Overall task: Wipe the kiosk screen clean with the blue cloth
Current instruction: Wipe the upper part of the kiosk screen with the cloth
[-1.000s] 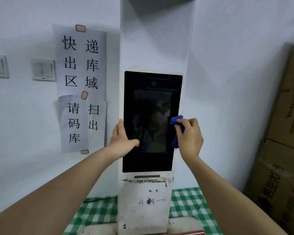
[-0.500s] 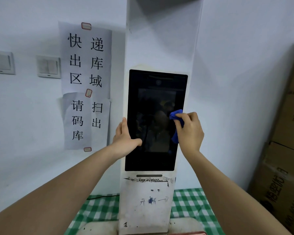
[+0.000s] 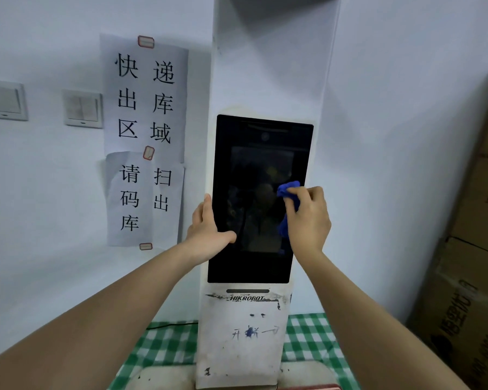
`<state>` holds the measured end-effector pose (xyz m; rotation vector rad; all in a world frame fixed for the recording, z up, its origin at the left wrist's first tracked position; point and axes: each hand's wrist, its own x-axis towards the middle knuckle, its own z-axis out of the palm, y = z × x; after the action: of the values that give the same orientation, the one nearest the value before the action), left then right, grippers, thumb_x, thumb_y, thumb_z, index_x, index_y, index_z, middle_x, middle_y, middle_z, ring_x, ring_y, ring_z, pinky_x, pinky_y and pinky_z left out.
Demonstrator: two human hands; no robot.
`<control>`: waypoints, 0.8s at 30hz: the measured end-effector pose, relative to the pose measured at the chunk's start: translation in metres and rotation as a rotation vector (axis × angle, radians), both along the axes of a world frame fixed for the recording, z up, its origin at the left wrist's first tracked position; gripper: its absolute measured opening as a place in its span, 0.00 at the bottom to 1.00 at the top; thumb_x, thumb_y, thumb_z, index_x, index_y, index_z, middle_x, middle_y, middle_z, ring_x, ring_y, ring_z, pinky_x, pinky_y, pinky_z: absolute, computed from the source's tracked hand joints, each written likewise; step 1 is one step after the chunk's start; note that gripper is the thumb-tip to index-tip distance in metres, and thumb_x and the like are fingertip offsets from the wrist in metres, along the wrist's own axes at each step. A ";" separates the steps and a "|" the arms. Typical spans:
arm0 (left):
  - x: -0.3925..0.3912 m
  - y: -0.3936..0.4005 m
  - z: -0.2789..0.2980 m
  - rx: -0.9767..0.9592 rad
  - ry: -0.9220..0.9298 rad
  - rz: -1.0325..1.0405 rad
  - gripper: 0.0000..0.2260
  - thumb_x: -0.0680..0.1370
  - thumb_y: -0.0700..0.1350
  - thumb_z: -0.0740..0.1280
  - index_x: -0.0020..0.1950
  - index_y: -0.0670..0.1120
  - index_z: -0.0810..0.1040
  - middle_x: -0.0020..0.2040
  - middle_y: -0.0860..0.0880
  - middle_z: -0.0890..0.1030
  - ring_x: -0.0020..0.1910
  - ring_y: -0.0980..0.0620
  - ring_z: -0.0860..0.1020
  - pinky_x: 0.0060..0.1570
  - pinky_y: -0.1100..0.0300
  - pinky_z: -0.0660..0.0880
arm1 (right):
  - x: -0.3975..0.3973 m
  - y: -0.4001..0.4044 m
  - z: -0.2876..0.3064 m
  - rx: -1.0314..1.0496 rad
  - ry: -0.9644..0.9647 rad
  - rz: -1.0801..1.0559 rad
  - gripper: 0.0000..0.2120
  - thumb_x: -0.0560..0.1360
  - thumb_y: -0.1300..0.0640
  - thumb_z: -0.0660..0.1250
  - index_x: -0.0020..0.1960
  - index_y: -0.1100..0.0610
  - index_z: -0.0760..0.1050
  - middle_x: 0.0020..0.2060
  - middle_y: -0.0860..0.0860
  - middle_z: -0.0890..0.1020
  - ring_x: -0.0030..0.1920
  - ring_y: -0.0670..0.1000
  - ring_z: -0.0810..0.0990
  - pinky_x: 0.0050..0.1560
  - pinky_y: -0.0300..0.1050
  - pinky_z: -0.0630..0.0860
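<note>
A tall white kiosk (image 3: 243,342) stands against the wall with a dark upright screen (image 3: 254,175) set in its front. My right hand (image 3: 310,218) is shut on a bunched blue cloth (image 3: 289,192) and presses it against the screen's right side at mid height. My left hand (image 3: 209,229) grips the kiosk's left edge, fingers behind the edge and thumb lying across the lower left of the screen. The screen is off and shows faint reflections.
Paper signs (image 3: 147,136) with black characters are taped to the wall left of the kiosk, beside two light switches (image 3: 82,108). Stacked cardboard boxes (image 3: 473,249) stand at the right. A green checked cloth (image 3: 307,342) covers the surface under the kiosk.
My right hand with the blue cloth has slid slightly up the screen's right side. My left hand has kept its hold on the left edge. The view has shifted a little.
</note>
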<state>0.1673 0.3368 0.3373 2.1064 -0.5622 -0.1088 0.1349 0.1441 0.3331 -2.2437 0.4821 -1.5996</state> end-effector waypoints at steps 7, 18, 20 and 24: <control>-0.002 0.002 0.000 -0.058 0.109 -0.029 0.44 0.76 0.42 0.64 0.76 0.60 0.33 0.78 0.48 0.47 0.74 0.45 0.58 0.68 0.53 0.60 | -0.004 0.014 -0.023 -0.288 0.129 0.074 0.07 0.74 0.58 0.69 0.52 0.54 0.78 0.45 0.49 0.76 0.44 0.49 0.76 0.29 0.43 0.69; 0.000 0.005 -0.002 -0.028 0.109 -0.112 0.46 0.77 0.41 0.64 0.73 0.62 0.28 0.64 0.46 0.67 0.40 0.59 0.68 0.51 0.60 0.66 | 0.010 0.024 -0.019 -0.264 0.104 0.108 0.06 0.74 0.58 0.69 0.51 0.54 0.77 0.44 0.45 0.73 0.43 0.44 0.72 0.31 0.36 0.65; 0.001 0.006 -0.002 -0.013 0.103 -0.121 0.46 0.77 0.40 0.63 0.73 0.62 0.28 0.51 0.53 0.66 0.35 0.62 0.64 0.44 0.63 0.67 | 0.008 0.017 -0.017 -0.520 0.142 0.079 0.07 0.71 0.60 0.73 0.48 0.56 0.79 0.41 0.49 0.75 0.40 0.50 0.75 0.24 0.39 0.66; 0.003 0.008 -0.003 0.011 0.116 -0.148 0.46 0.78 0.40 0.63 0.72 0.62 0.27 0.54 0.55 0.59 0.36 0.63 0.63 0.53 0.59 0.64 | 0.008 0.014 0.011 -0.300 0.050 0.080 0.06 0.74 0.57 0.69 0.52 0.53 0.79 0.45 0.48 0.75 0.42 0.48 0.76 0.29 0.41 0.68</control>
<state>0.1701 0.3450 0.3348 2.0527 -0.6483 -0.3169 0.1432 0.1584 0.3445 -2.4887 0.1694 -1.6719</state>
